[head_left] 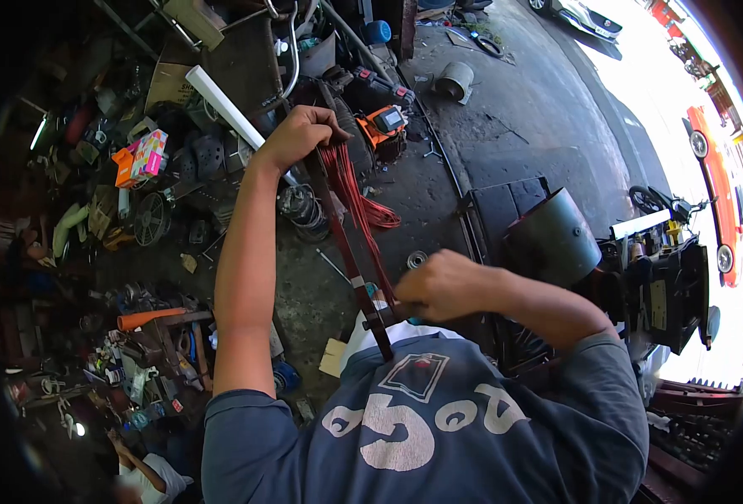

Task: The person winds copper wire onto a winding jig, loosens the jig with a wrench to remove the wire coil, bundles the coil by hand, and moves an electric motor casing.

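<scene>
A bundle of thin red wire (348, 191) stretches along a long dark red metal bar (339, 228) in front of my body. My left hand (301, 134) is closed at the far end of the bundle, its fingers curled over the wire by the bar. Close to my chest, my right hand (440, 286) is closed around the near end of the wire strands; its fingertips are partly hidden. A loose loop of the same wire hangs out to the right of the bar, and the bar's lower end reaches my shirt.
An orange and black power tool (386, 123) lies beyond the wire. A white tube (224, 105) slants behind my left hand. Right of me stands a large metal cylinder (556, 239). Tools and scrap clutter the left floor, where another person (149, 475) sits. Vehicles are outside.
</scene>
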Demonstrator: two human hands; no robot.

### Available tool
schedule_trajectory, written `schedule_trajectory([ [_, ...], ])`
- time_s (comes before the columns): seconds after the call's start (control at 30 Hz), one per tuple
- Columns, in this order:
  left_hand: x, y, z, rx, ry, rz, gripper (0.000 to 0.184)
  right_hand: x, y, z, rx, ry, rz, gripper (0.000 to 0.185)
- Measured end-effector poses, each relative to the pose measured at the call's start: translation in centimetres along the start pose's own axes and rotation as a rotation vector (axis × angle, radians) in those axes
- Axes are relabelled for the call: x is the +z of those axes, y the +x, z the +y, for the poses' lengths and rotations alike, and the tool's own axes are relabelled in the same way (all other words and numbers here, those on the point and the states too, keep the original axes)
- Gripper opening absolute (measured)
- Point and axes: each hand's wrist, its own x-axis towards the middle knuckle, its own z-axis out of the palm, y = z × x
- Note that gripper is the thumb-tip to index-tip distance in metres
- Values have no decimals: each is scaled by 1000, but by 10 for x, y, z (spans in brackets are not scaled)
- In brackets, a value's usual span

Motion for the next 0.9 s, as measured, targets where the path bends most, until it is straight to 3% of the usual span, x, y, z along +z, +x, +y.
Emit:
schedule_trajectory([
  [0.13,11,-1,7,35,-50,-25,22,-90,52,38,-80,-198,319,19],
  [0.2,16,-2,13,68,-94,-30,22,-112,78,64,0,-178,477,22],
  [0.33,21,-8,23,68,-90,-63,24,-132,107,89,263,-124,555,33],
  [0.6,27,-21,38,130,-110,7,31,-62,128,158,168,412,659,38],
  [0.73,12,-14,17,63,-40,-97,34,-20,110,142,371,769,485,44],
  [0.9,5,-18,14,11,-37,-80,30,52,63,106,552,896,358,50],
])
